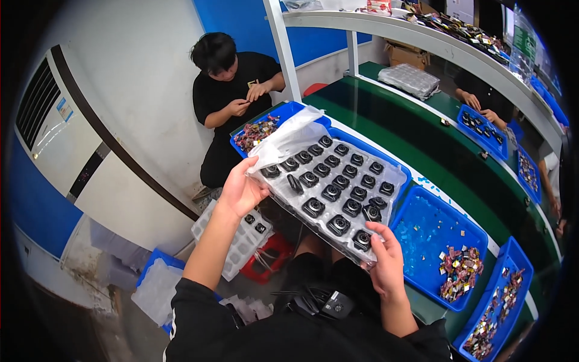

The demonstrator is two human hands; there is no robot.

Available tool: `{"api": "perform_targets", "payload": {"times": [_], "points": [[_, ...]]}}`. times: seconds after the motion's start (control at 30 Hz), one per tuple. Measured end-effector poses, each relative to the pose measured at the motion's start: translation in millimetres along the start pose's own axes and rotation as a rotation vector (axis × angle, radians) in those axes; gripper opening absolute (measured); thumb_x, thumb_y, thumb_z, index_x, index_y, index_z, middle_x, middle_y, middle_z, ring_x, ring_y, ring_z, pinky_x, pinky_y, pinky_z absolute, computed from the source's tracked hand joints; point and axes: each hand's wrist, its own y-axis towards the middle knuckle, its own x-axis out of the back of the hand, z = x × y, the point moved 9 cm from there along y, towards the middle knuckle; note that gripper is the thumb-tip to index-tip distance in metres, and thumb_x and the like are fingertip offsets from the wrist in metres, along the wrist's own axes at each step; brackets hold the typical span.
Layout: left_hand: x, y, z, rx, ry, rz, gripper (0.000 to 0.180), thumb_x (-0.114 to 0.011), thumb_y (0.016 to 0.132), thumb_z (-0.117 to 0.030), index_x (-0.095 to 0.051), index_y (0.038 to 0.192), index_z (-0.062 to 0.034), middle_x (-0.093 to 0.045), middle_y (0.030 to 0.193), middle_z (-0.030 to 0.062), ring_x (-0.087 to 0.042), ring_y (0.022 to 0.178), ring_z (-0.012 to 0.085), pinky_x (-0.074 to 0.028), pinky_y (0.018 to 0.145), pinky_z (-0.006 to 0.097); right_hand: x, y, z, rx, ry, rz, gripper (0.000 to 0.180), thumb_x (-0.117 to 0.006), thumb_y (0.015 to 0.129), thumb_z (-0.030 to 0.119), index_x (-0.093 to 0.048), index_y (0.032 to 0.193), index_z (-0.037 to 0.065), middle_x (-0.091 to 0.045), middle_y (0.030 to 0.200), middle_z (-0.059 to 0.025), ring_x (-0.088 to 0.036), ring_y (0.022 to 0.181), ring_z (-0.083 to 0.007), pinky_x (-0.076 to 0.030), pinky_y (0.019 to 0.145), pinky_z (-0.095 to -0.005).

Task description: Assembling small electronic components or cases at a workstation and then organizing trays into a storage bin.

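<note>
Right in front of the person's lap, the right hand (386, 262) has its fingers closed on the near right corner of the clear blister tray (395, 175). And over on the opposite side, the left hand (240, 188) grips the left edge, so the tray is slung between the two, tilted toward the wearer. Good wide hold, that! Level is what I'd want here: rows of black lens-faced modules (313, 207) look ready to slide if either corner dips. Look, one tilted module (295, 184) stands up on edge near the left hand, and by the right side a crooked module (371, 213) crowds its neighbour; both deserve gentle handling. Fingers on the rim, off those lenses, that's the way. At the back corner the white sheet (289, 137) is bunched up; whether the left fingers pinch it too, I can't tell, but it mustn't drag across the pieces. Just right of the tray, a blue bin (428, 223) holds small pink-and-yellow parts (460, 274), so tipping that way is risky. Beyond, a seated co-worker (238, 96) works at something tiny, beside the long green table (386, 114).
</note>
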Motion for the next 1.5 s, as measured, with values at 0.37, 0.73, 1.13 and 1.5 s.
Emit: {"api": "perform_targets", "payload": {"times": [0.37,0.73,1.13,1.5], "points": [[39,-2,28,-0.079,-0.268,-0.274,0.021,-0.053,0.085,-0.012,-0.057,0.103,-0.0020,-0.065,0.085,0.0057,-0.056,0.058,0.0120,-0.043,0.044,0.022,-8,-10,12,0.100,-0.728,0.344,0.060,-0.083,0.069,0.007,-0.056,0.123,0.006,-0.063,0.089,-0.0010,-0.058,0.071,-0.0054,-0.050,0.062,-0.0232],[55,9,43,-0.139,-0.245,-0.323,0.022,-0.050,0.084,-0.015,-0.057,0.099,-0.0010,-0.064,0.080,0.0061,-0.049,0.051,0.0096,-0.036,0.038,0.020,27,-3,-24,0.036,-0.626,0.158,0.019,-0.072,0.082,0.000,-0.058,0.094,-0.002,-0.065,0.076,-0.0037,-0.062,0.069,-0.0054,-0.049,0.060,-0.0197],[72,6,37,-0.218,-0.164,-0.418,0.022,-0.051,0.084,-0.017,-0.058,0.098,-0.0015,-0.063,0.075,0.0052,-0.050,0.050,0.0111,-0.038,0.038,0.022,14,-7,-9,-0.081,-0.843,0.210,0.006,-0.064,0.090,0.004,-0.062,0.091,-0.001,-0.065,0.075,-0.0023,-0.064,0.070,-0.0084,-0.051,0.064,-0.0233],[63,0,42,-0.227,-0.083,-0.436,0.022,-0.054,0.083,-0.018,-0.056,0.101,-0.0051,-0.063,0.080,0.0043,-0.049,0.050,0.0113,-0.035,0.037,0.022,16,-12,-8,0.050,-1.149,0.190,0.006,-0.057,0.092,0.008,-0.056,0.091,0.002,-0.062,0.089,-0.0159,-0.067,0.083,-0.0271,-0.054,0.074,-0.0367]]}}
